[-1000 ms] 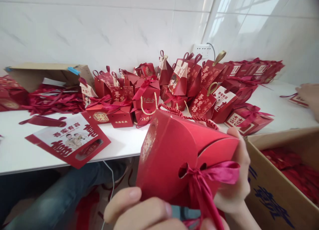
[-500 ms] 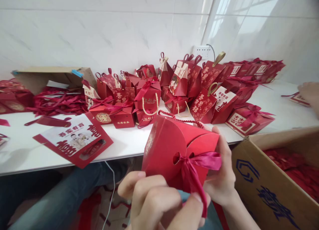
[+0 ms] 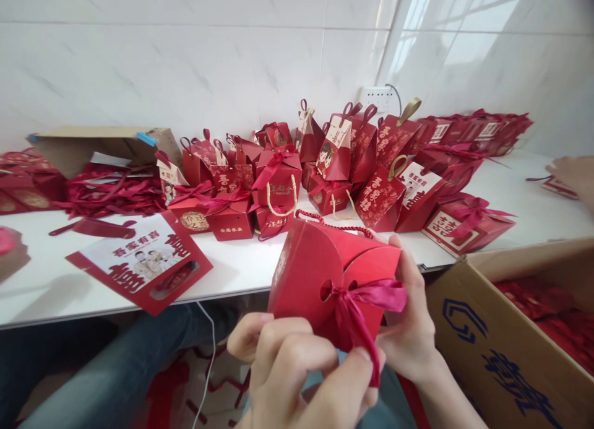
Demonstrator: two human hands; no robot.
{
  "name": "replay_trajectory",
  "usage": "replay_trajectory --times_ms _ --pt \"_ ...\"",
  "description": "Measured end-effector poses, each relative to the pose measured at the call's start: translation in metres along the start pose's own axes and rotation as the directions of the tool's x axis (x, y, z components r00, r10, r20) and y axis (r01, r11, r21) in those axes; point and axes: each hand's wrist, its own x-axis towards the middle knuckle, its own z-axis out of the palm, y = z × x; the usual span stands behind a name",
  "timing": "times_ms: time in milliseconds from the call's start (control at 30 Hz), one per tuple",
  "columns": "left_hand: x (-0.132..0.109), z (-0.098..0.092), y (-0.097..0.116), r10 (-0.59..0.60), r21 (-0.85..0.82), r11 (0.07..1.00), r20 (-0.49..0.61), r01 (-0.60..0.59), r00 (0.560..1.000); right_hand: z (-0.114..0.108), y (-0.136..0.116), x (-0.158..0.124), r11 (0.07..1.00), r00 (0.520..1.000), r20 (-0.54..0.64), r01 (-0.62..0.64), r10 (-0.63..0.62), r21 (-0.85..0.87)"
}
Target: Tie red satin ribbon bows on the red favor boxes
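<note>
A red paper gift box (image 3: 306, 262) with a twisted red cord handle is held up in front of the table edge. A magenta satin ribbon (image 3: 349, 317) runs through its two round holes and is tied at the front. My left hand (image 3: 301, 367) pinches the hanging ribbon end between thumb and finger, its other fingers curled below the box. Round the box's right side, my right hand (image 3: 411, 324) grips it, with part of its fingers hidden behind the box and ribbon.
Several finished red boxes (image 3: 278, 181) crowd the white table (image 3: 232, 262). A flat red gift bag (image 3: 143, 262) lies at left near an open carton (image 3: 102, 135) of ribbons. A large cardboard box (image 3: 464, 305) stands at right. Other people's hands show at both edges, one hand (image 3: 573, 169) at right.
The box and both hands have shifted very slightly, with the ribbon end still pinched. Another person's hand with something pink has come in at the left edge.
</note>
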Motion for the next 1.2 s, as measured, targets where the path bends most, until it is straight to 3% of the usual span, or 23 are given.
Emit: replay_trajectory --times_ms 600,933,1200 --pt "0.0007 0.0025 -0.0006 -0.029 -0.014 0.999 0.009 0.029 1.000 0.0010 0.0005 -0.0017 0.996 0.997 -0.015 -0.071 0.072 0.057" --pt "0.0005 0.0023 0.0005 -0.017 -0.011 1.000 0.010 0.017 1.000 -0.0021 0.0018 -0.0020 0.998 0.999 -0.005 -0.042 0.042 -0.038" --pt "0.0009 0.0018 0.0010 -0.015 -0.004 1.000 0.012 0.015 1.000 -0.0021 0.0001 -0.0012 1.000 1.000 0.000 -0.028 0.028 0.001"
